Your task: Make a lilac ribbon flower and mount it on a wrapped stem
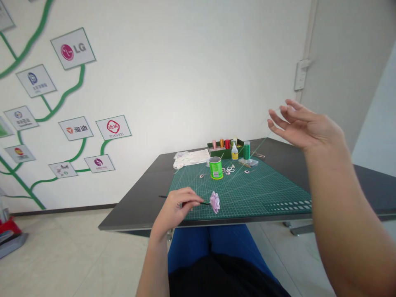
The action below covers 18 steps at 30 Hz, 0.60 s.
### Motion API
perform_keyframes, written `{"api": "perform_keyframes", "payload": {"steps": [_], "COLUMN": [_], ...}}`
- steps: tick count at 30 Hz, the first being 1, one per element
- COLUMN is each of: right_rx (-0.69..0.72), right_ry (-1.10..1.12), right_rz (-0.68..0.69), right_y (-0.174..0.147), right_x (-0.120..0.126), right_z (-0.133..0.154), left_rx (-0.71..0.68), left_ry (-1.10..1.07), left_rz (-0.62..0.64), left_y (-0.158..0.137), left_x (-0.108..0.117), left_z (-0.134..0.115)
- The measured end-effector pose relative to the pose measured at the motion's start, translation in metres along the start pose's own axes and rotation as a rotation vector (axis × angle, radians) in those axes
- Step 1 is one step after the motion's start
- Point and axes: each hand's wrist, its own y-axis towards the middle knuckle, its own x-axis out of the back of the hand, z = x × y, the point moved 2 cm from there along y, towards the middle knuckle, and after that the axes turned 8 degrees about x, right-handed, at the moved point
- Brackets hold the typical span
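Observation:
My left hand (176, 208) pinches the dark thin stem of a pale purple flower (214, 202) just above the cutting mat's front edge. The flower head points right, and the stem's other end sticks out left behind the hand. Raised high on the right, my right hand (305, 123) has its fingertips close together on a fine, nearly invisible thread (264, 120). That thread slants down to the left from the fingers, and its lower course is hard to follow. Beyond the flower, a green can (215, 168) stands on the green cutting mat (247, 194).
Behind the can, a green box (221, 153) holds several thread spools. Near it stand a glue bottle (234, 152) and a green spool (246, 151). White-handled scissors (229, 169) lie beside the can. White material (182, 160) rests at the mat's back left.

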Motion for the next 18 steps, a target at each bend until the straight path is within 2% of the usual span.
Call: {"api": "perform_keyframes", "payload": {"steps": [5,9,13,18], "right_rx": [-0.046,-0.116,-0.180,-0.233], "right_ry": [-0.155,-0.237,-0.356,-0.542], "right_rz": [-0.086,-0.187,-0.284,-0.388], "right_y": [0.033,0.044,0.049,0.052], "right_x": [0.036,0.065,0.099,0.141], "right_z": [-0.032,-0.052,-0.067,-0.085], "left_rx": [0.178,0.206,0.218,0.220], "left_ry": [-0.324,-0.434,-0.576,-0.728], "left_rz": [-0.029,-0.109,-0.282,-0.509], "left_y": [-0.002,-0.006,-0.011,-0.019], "left_x": [0.008,0.017,0.033,0.068], "left_z": [0.026,0.054,0.094,0.144]}}
